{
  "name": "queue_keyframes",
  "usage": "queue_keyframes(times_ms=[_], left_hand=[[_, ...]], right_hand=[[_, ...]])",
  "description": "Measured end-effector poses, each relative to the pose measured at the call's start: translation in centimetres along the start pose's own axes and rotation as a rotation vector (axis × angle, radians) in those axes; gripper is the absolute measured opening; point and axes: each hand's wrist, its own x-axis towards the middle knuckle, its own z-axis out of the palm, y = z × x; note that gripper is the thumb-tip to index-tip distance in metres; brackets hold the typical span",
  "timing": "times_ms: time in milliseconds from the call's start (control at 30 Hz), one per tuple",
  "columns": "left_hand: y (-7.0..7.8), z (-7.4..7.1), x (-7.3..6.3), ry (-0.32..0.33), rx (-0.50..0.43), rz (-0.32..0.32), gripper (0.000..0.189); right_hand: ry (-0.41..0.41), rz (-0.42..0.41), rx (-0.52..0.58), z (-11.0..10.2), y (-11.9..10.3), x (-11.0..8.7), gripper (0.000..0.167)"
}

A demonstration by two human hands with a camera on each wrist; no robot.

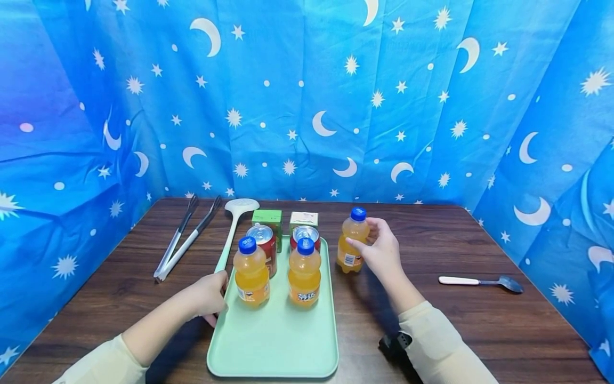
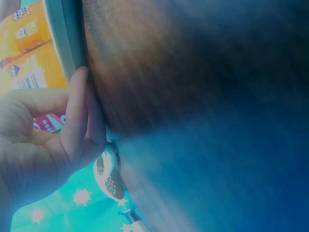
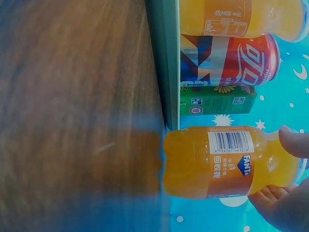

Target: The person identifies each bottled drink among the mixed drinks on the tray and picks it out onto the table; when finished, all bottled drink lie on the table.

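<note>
cream sleeve (image 1: 446,344), blue-capped orange bottle (image 3: 210,162) in pinch of right hand (image 1: 385,252), tray (image 1: 273,341) in grip of left hand (image 1: 209,294)

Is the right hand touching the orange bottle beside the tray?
Touching. The right wrist view shows the right hand gripping the bottle from both sides near its neck.

Tongs (image 1: 181,252) left, pale skimmer (image 1: 235,217) beside; spoon (image 1: 472,281) right; starry blue curtain (image 1: 283,96) behind.
</note>
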Motion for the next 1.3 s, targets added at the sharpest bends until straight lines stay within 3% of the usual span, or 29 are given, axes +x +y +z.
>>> queue_keyframes(times_ms=[900,1300], left_hand=[[-0.23,-0.07,0.17,-0.009,0.007,0.004,0.035],[0.01,-0.12,0.06,-0.006,0.011,-0.001,0.035]], right_hand=[[-0.046,0.105,0.039,-0.2,-0.39,0.34,0.056],[-0.056,0.09,0.018,-0.22,-0.25,0.42,0.06]])
